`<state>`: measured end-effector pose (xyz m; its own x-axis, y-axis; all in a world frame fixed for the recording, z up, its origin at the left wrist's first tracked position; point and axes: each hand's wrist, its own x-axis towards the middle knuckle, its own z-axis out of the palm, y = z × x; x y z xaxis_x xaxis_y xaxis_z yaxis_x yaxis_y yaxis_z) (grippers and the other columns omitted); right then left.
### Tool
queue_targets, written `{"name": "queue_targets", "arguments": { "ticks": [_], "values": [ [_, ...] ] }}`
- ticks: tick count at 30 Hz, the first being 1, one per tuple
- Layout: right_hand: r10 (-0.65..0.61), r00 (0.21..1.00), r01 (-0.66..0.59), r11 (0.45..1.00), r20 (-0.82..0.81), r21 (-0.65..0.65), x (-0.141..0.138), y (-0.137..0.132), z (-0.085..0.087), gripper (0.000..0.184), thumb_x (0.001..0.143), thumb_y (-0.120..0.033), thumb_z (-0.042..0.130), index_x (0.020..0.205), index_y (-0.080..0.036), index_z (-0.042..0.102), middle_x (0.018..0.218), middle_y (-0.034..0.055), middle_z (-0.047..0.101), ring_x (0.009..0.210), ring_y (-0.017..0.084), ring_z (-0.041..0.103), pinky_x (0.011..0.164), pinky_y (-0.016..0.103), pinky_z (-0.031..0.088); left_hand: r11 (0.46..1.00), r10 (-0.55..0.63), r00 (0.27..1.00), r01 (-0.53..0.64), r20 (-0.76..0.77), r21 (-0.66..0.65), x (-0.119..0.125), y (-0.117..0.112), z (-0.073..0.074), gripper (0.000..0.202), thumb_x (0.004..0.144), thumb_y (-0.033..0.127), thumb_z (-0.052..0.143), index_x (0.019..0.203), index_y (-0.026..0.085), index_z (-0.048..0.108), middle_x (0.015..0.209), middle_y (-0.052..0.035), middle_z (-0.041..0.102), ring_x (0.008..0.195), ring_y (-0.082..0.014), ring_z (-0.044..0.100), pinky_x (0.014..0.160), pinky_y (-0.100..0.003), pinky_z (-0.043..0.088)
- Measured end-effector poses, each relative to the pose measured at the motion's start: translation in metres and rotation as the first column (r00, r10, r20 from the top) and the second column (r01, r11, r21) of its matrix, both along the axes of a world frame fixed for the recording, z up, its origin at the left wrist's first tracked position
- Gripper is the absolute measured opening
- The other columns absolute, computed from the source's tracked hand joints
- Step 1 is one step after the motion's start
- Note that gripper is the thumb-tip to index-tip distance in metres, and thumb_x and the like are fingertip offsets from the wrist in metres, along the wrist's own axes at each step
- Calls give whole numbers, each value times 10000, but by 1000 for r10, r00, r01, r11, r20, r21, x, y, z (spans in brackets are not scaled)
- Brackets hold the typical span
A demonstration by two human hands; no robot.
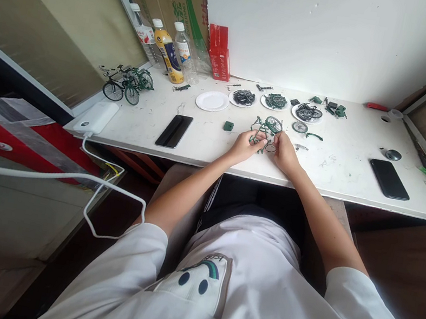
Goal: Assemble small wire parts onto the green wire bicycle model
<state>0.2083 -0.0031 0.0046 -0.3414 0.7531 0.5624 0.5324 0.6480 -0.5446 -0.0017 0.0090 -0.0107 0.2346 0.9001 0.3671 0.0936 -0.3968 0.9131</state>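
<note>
At the left end of our white desk [343, 169] stands a cluster of small model bicycles [113, 91], dark and green, with a white power strip [99, 116] just in front of them. Three capped bottles [168, 52] stand behind, and farther right we have a black phone [174, 131] lying near the front edge, a white paper plate [212, 101] and an upright red box [219, 53] by the wall. A green block [228, 126] comes next, just beside our left hand [250, 147], which grasps a green model bicycle [260, 126] over the desk, between our two hands. Our right hand [284, 149] has its fingers drawn together at the bicycle's right side; we cannot tell what, if anything, they pinch. A thin dark ring [270, 148] shows between the hands. Beyond them sit three plates of dark and green parts [276, 102]. To the right lie a loose wheel [300, 127], a curved green piece [314, 136], a round metal object [393, 155] and a second phone [389, 179].
</note>
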Motion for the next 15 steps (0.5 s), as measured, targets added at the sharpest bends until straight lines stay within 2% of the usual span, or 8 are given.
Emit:
{"name": "queue_targets", "arguments": {
  "ticks": [4, 11, 15],
  "values": [
    [51, 997, -52, 999, -54, -11, 0, 0, -1, 248, 861, -152, 562, 958, -282, 374, 875, 23, 483, 831, 248, 480, 780, 420, 458, 1000, -20, 1000, 20, 20, -1, 1, -5, 5, 420, 930, 504, 813, 1156, 155, 752, 1220, -156, 805, 1081, -238, 799, 855, -292, 653],
    [80, 990, -86, 995, -114, -43, 0, 0, -1, 237, 926, -268, 622, 988, -276, 393, 908, 18, 517, 810, 216, 483, 744, 385, 441, 988, -106, 991, 114, 83, -104, 4, -17, 18, 536, 881, 540, 877, 1207, 172, 662, 1251, -168, 789, 1068, -282, 820, 748, -318, 678],
    [79, 990, -86, 994, -115, -60, 1, 1, -4, 204, 953, -263, 599, 1003, -282, 402, 898, 17, 524, 802, 216, 492, 719, 374, 450, 980, -136, 988, 145, 73, -137, 2, -16, 18, 557, 889, 560, 863, 1219, 183, 620, 1103, -137, 812, 861, -242, 838, 653, -286, 639]
  ]
}}
